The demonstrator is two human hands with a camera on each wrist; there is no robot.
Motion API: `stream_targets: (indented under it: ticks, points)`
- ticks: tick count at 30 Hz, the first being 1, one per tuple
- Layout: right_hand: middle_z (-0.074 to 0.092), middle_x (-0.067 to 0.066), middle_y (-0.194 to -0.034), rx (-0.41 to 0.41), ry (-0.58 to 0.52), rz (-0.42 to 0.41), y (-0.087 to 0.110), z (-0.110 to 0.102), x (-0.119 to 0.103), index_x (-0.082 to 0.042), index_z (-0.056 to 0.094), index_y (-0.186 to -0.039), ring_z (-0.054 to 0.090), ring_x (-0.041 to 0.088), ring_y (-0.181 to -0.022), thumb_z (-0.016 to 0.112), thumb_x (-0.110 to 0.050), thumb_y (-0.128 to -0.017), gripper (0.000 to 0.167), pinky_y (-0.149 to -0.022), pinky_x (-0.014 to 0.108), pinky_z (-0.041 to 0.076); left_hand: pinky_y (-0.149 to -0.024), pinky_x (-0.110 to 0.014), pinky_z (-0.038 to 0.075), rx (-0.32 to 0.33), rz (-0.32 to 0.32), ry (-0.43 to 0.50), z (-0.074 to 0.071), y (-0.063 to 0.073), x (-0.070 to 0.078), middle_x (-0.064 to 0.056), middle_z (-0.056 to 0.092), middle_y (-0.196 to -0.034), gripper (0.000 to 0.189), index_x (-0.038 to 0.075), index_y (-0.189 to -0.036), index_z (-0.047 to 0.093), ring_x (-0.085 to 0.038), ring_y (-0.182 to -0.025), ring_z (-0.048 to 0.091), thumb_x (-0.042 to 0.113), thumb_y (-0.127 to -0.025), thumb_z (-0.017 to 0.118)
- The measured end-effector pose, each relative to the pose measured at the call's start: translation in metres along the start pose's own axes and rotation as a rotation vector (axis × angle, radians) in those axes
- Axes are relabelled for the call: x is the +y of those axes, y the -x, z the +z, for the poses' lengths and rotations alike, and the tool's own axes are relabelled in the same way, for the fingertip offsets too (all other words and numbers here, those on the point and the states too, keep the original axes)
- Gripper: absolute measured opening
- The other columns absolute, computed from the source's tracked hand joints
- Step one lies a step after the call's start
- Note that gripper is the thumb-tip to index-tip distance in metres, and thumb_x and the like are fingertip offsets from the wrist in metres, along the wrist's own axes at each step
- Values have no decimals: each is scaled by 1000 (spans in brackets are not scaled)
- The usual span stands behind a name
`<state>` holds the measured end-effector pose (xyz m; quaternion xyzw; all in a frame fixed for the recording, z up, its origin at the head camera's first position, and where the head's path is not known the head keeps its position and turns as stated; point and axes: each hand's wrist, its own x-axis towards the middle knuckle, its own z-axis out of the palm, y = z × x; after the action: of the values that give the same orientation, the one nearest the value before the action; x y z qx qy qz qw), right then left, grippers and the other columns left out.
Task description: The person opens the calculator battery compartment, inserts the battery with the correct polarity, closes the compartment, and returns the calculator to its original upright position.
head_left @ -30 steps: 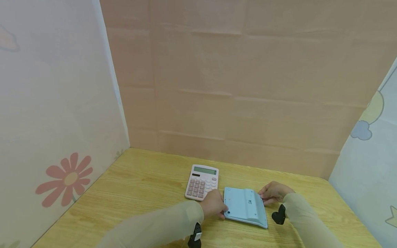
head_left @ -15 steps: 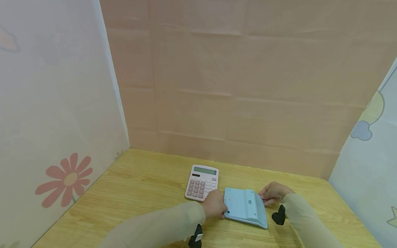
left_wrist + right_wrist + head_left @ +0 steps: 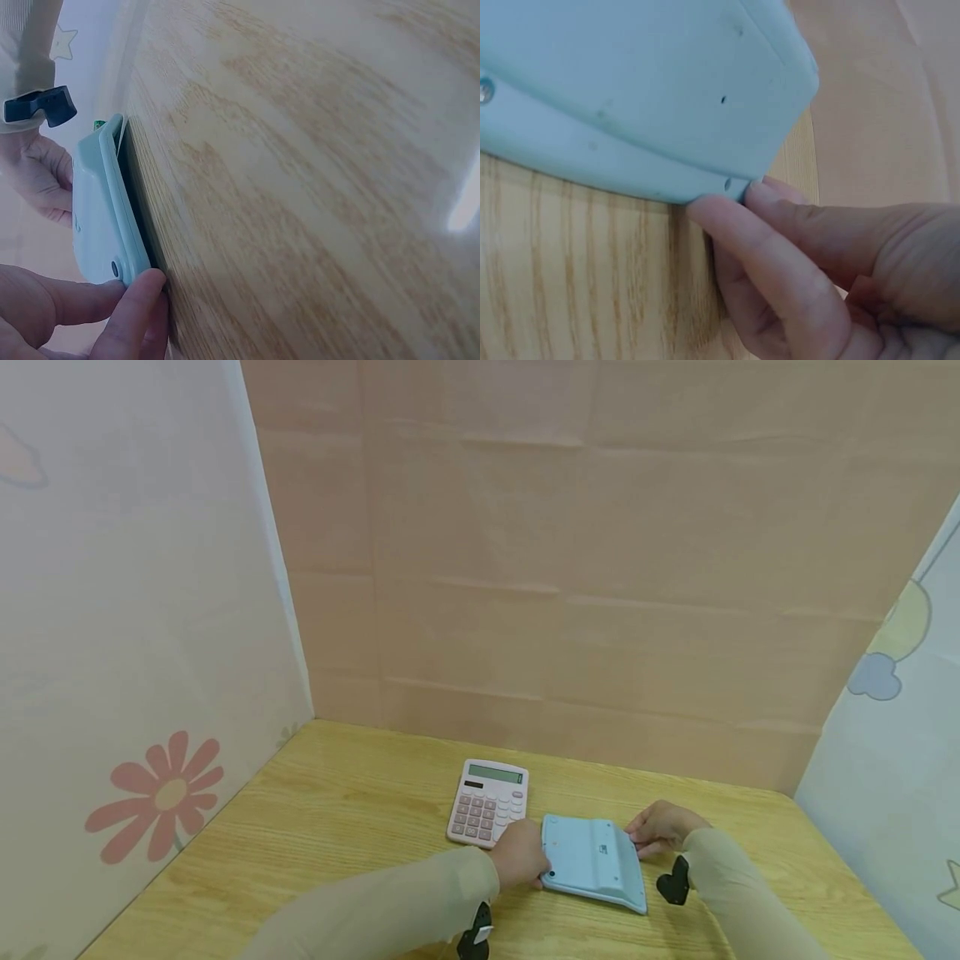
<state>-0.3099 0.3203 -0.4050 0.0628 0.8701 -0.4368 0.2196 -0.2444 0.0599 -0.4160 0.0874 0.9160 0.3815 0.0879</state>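
Note:
A light blue calculator [image 3: 581, 853] lies back side up between my two hands, low over the table. Its raised ridge, small label and screw holes show, while its keys face down out of sight. My left hand [image 3: 519, 855] pinches its left edge near a round dark foot, thumb and fingers at the rim in the left wrist view. At the opposite edge my right hand [image 3: 666, 825] pinches a corner, as the right wrist view shows. A dark gap or shadow runs under the near edge [image 3: 120, 195]. Just behind my left hand is a pink calculator [image 3: 486, 802], keys up, partly covered by that hand.
The wood-grain table [image 3: 360, 802] extends around both calculators. A brown papered wall [image 3: 570, 568] stands at the back, with patterned white panels at the left [image 3: 150, 610] and right [image 3: 900, 760]. Black straps with cameras sit on both wrists.

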Motion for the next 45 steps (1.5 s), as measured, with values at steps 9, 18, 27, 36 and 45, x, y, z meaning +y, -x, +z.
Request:
stream_targets:
  ticks: [9,18,27,36,45]
  points:
    - [66,9,-78,-1,-17,-2,2,0,0,8,66,-93,63,12,-65,57,10,-90,10,-65,25,57,-42,-19,47,-11,-4,17,0,1,0,-4,55,-57,22,-2,-69,57,-15,-47,64,0,-78,76]
    - [67,9,-78,-16,-30,-5,2,0,1,9,66,-93,64,12,-65,56,10,-90,10,-65,25,57,-42,-18,46,-14,4,13,2,0,-2,-4,55,-59,23,-1,-71,56,-12,-45,61,-1,-77,78]
    - [68,9,-79,-16,-28,-2,3,0,0,10,66,-95,63,12,-65,57,8,-91,11,-66,25,57,-41,-17,44,-32,18,-27,1,-3,-2,-4,56,-59,18,-2,-72,58,-10,-43,59,0,-79,75]
    - [64,9,-79,-21,-42,-5,3,0,1,7,64,-92,62,13,-66,57,8,-90,7,-66,25,57,-37,-14,30,-31,38,-123,-1,-3,0,-3,55,-53,18,0,-67,58,-6,-37,49,2,-79,72]
    - [63,9,-78,-13,-45,-7,3,0,0,7,63,-90,62,15,-68,57,9,-90,6,-67,26,57,-41,-16,41,-25,-23,-113,2,-9,0,-4,56,-59,16,-3,-79,63,-9,-43,56,7,-81,75]
